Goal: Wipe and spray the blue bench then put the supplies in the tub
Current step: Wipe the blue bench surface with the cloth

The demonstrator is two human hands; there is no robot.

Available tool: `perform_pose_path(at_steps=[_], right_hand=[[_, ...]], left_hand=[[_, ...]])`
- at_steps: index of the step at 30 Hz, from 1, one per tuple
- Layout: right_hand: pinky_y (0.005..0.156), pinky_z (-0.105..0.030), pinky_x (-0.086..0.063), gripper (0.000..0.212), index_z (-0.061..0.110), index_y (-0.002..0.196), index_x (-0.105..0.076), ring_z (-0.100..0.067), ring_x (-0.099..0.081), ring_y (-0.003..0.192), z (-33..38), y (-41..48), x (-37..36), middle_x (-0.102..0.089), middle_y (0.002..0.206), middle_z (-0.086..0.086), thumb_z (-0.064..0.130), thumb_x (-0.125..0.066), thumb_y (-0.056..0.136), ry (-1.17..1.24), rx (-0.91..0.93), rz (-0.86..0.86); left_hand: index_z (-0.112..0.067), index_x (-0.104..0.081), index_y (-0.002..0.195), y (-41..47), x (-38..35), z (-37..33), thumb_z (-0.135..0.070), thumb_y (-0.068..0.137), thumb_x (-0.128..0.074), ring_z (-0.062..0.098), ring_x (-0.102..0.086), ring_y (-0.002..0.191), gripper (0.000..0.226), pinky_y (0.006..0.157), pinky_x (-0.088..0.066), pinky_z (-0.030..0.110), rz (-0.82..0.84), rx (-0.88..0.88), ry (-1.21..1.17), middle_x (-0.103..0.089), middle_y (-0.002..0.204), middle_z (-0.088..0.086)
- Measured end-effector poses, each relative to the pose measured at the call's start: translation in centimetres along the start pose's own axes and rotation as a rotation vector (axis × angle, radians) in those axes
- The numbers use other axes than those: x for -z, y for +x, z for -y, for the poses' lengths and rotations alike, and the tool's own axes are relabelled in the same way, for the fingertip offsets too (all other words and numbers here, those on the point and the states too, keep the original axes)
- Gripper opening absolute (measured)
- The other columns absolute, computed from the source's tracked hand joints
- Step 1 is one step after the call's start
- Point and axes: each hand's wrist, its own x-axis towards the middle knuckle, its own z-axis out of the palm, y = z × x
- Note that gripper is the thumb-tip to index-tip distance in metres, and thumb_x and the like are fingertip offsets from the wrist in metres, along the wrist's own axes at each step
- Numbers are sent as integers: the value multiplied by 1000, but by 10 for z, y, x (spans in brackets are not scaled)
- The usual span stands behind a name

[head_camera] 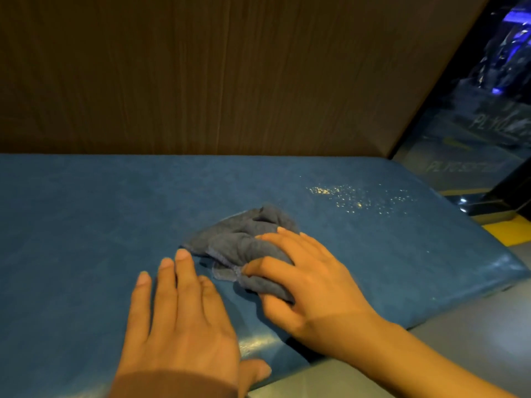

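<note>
Bench (pixel 86 225) fills the middle band of the frame from the left edge almost to the right: deep blue padding with a faint mottled grain and a glossy sheen along its near edge. Its long axis runs left to right, and its right end is rounded, dropping off at the right of the frame.

At lower left my left hand (pixel 184 320) lies flat on the padding, palm down, fingers spread apart and holding nothing, the thumb hanging over the near edge. A brown sleeve (pixel 172 384) covers the wrist at the bottom of the frame.

Just right of those fingertips, at centre, sits the cloth (pixel 241 239), grey-blue, crumpled into folds with a stitched hem showing at its lower left. It stretches roughly from upper right to lower left. My right hand (pixel 304 277) presses on its right part, fingers splayed over the folds and the thumb pinning the lower edge, so the hand is clamped on the cloth against the padding. The forearm is bare and leaves by the lower right corner.

Further right, above and beyond the cloth, a patch of droplets (pixel 359 198) glints on the blue surface.

Behind the bench a dark wood-grain wall (pixel 201 67) takes the whole upper part. At upper right a dim floor (pixel 465 139) shows blurred lettering and blue lights, with a yellow strip (pixel 508 234) at the right edge. Grey floor lies along the lower right.
</note>
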Motion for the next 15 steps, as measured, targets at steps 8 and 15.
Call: perform_pose_path(at_steps=[8, 15], right_hand=[[98, -27, -41, 31, 36, 99, -64, -15, -55, 116, -49, -4, 14, -63, 121, 6, 33, -49, 72, -33, -45, -44], [91, -38, -45, 38, 27, 99, -66, -24, -59, 109, -64, 44, 2, -65, 112, 1, 38, -41, 73, -48, -111, -42]], left_hand=[[3, -51, 103, 3, -50, -43, -35, 72, -34, 39, -69, 98, 52, 103, -25, 41, -215, -61, 39, -71, 105, 24], [10, -61, 95, 27, -75, -54, -16, 96, 1, 43, -72, 74, 67, 114, -14, 42, -272, -124, 52, -75, 84, 27]])
